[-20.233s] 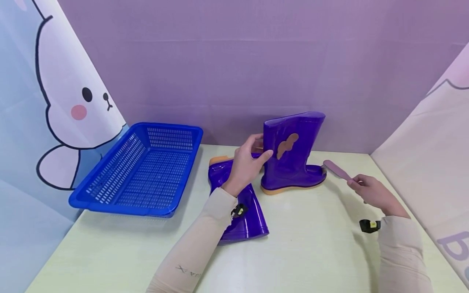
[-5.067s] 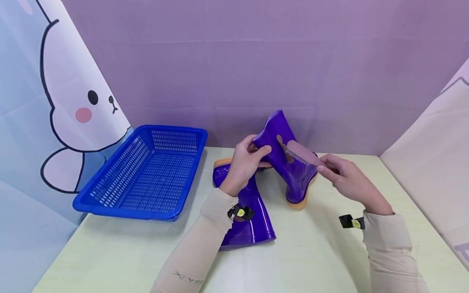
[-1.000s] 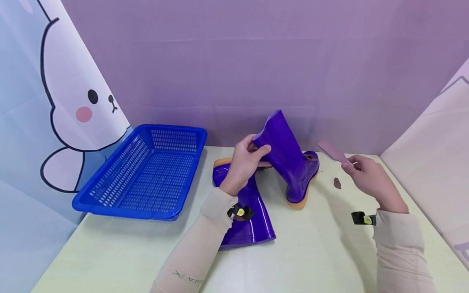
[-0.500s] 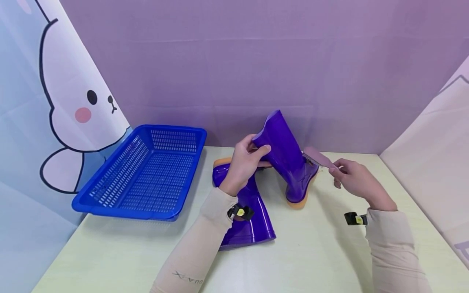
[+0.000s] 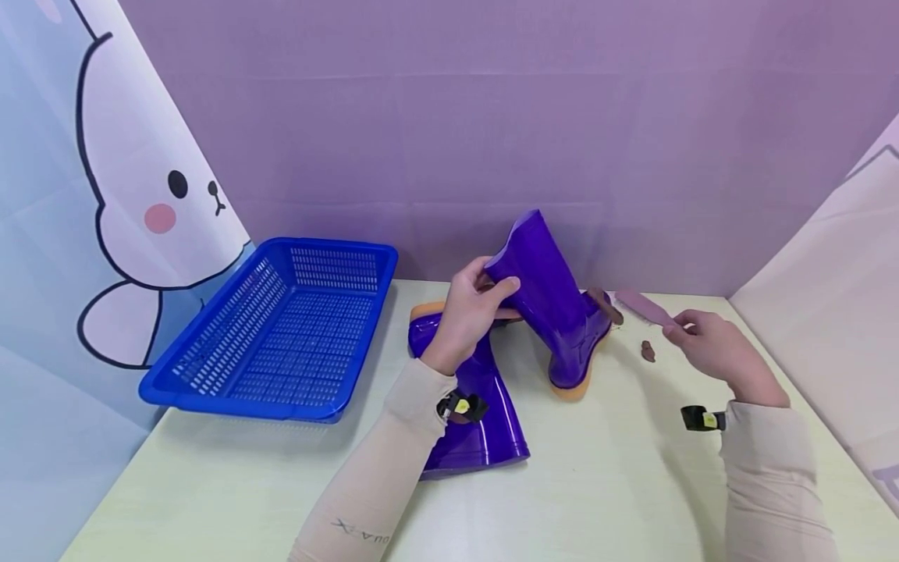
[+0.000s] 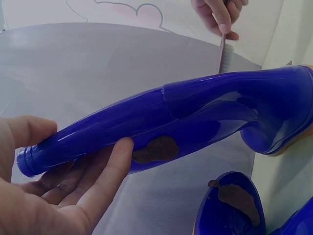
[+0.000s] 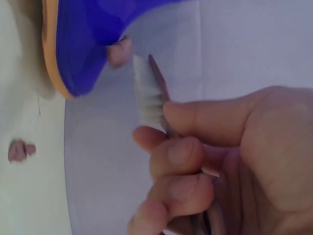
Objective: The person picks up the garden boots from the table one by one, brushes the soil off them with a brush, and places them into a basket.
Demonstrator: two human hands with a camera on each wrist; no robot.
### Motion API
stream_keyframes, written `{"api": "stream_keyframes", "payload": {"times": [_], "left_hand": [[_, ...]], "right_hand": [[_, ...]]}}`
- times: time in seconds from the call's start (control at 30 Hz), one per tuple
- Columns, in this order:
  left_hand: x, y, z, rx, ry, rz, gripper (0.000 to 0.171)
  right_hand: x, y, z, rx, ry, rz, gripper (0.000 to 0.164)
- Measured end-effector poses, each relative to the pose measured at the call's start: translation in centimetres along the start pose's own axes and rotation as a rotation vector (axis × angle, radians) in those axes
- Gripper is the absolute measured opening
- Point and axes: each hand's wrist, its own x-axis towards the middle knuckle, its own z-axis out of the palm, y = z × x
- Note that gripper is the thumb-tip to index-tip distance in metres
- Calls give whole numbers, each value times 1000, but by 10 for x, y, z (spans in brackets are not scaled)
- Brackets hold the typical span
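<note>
My left hand (image 5: 472,312) grips the shaft of a purple rain boot (image 5: 544,289), which stands tilted on the table with its toe to the right. A brown mud-like patch (image 5: 605,305) juts from the toe, partly lifted. Another brown patch (image 6: 157,150) clings to the shaft in the left wrist view. In my right hand (image 5: 716,351) is a pink brush (image 5: 642,307), bristles facing the toe, a small gap away. A second purple boot (image 5: 485,406) lies on its side under my left forearm; a brown patch (image 6: 238,199) shows on it.
A blue slotted basket (image 5: 158,382) stands at the left of the pale table (image 5: 583,484). One loose brown piece (image 5: 648,351) lies right of the upright boot. A purple cloth wall (image 5: 435,156) closes off the back.
Since half a second ago the brush has moved right, off the toe, where the brown patch now sticks out. Earlier, a brown patch on the shaft's visible side came off and the boot was turned.
</note>
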Motion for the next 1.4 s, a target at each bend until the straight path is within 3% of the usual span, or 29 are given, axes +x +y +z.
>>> {"api": "stream_keyframes", "payload": {"times": [0.27, 0.7, 1.0, 1.4], "left_hand": [[0, -1, 0, 4, 3, 11, 31], [0, 0, 0, 66, 17, 35, 29], [0, 6, -6, 129, -18, 98, 29], [-8, 13, 1, 282, -90, 179, 28]], "right_hand": [[-2, 7, -5, 5, 58, 20, 41], [-3, 3, -3, 19, 77, 19, 43], [-1, 2, -4, 45, 94, 5, 44], [-3, 0, -4, 28, 104, 7, 43]]}}
